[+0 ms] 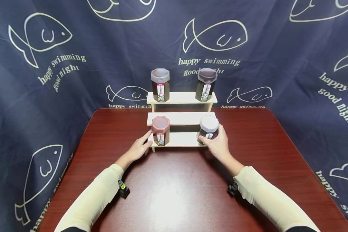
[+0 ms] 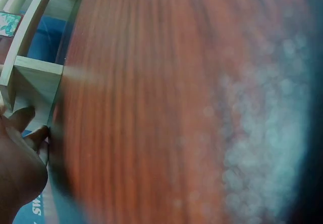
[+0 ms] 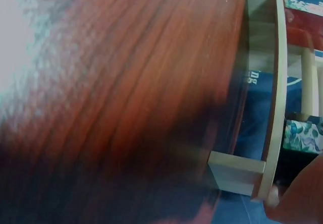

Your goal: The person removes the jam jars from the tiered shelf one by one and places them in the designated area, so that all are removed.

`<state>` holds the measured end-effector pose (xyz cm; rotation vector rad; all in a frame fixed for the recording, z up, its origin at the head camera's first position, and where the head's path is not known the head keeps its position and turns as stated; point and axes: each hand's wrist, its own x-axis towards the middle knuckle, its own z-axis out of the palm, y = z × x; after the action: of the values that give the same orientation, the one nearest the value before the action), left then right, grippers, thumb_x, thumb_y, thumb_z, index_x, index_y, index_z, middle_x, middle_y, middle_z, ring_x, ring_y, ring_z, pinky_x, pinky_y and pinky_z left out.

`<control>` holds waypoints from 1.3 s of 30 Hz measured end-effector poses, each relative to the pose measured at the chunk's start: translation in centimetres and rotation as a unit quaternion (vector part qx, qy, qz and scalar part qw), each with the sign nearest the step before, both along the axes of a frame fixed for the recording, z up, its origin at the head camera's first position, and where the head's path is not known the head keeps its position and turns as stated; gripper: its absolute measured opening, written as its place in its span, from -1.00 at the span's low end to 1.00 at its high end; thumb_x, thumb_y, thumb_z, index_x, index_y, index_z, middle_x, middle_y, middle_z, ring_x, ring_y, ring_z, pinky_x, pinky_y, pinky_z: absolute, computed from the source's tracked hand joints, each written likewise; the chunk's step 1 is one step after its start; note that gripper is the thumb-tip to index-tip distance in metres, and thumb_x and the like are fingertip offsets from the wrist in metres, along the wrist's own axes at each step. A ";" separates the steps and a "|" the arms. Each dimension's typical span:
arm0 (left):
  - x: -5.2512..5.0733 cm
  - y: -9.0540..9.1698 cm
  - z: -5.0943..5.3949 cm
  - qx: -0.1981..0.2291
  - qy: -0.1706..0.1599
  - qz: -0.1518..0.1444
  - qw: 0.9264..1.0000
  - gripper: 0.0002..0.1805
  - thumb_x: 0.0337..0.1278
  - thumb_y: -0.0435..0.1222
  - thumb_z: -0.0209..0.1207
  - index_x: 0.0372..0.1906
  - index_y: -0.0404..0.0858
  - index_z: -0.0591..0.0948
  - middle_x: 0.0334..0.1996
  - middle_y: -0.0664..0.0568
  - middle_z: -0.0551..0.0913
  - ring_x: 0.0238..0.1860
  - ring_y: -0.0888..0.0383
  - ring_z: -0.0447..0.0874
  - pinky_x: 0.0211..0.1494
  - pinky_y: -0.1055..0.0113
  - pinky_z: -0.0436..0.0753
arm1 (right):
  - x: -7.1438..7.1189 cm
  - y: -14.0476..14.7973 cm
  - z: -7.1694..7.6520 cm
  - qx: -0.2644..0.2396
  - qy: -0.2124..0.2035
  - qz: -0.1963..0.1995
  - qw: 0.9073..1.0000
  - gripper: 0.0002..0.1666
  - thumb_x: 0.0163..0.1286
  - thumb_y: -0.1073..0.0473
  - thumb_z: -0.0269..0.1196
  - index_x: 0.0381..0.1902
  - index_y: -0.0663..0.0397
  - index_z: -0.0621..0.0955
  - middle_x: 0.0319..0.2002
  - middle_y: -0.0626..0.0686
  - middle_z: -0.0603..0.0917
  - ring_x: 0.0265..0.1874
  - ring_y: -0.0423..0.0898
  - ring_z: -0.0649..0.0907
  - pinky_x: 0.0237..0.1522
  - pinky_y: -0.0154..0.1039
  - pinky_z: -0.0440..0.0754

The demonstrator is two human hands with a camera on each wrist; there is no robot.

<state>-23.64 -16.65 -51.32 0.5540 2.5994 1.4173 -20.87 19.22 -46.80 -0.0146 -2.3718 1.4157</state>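
Curtains back the glossy table, right fingers gripping a white-lidded jar, left fingers spread at shelving.

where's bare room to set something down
Free: glossy red table between cream sleeves; pale wooden bottom shelf between red-lidded octagonal jar and white-lidded one. Crowded: that shelf's ends, beside left hand and right hand.

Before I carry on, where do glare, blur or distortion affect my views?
Head view: mostly clear, white glare on the glossy red-brown wooden table; left wrist: soft grain, bluish glare at right, the edge of the pale wooden three-tier shelf looks bowed; right wrist: blurred table, glare at upper left, dark shadow toward the bottom.
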 end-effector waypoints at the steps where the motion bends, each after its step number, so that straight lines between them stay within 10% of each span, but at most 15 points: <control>1: 0.0 0.0 0.0 0.000 -0.001 0.000 1.000 -0.30 0.49 -0.19 0.02 0.61 -0.21 0.11 -0.83 0.01 0.45 -0.74 0.12 0.48 0.27 0.00 0.38 | 0.0 0.1 0.1 0.005 -0.001 -0.003 1.000 0.00 -0.07 0.25 0.63 0.31 0.28 0.39 0.12 0.24 0.58 0.08 0.12 0.56 0.15 0.00 0.45; 29: 0.0 -0.4 0.3 -0.025 0.012 -0.006 1.000 -0.29 0.50 -0.17 0.02 0.62 -0.18 0.10 -0.81 0.08 0.45 -0.69 0.14 0.50 0.26 -0.05 0.38 | 0.1 4.5 2.4 0.042 0.002 -0.018 0.999 -0.01 -0.07 0.19 0.65 0.34 0.16 0.46 0.10 0.21 0.65 0.08 0.08 0.59 0.13 0.03 0.48; 39: -0.2 -0.4 0.1 -0.030 0.011 -0.010 0.999 -0.29 0.51 -0.13 0.02 0.62 -0.15 0.09 -0.80 0.09 0.46 -0.66 0.08 0.54 0.33 -0.07 0.34 | 0.1 6.4 2.7 0.064 -0.009 -0.031 0.997 -0.03 -0.04 0.15 0.64 0.34 0.11 0.47 0.06 0.18 0.66 0.02 0.03 0.61 -0.04 -0.33 0.46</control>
<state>-23.87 -17.07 -51.23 0.5909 2.6360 1.3294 -20.79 25.66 -44.08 -0.0674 -2.4496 1.2382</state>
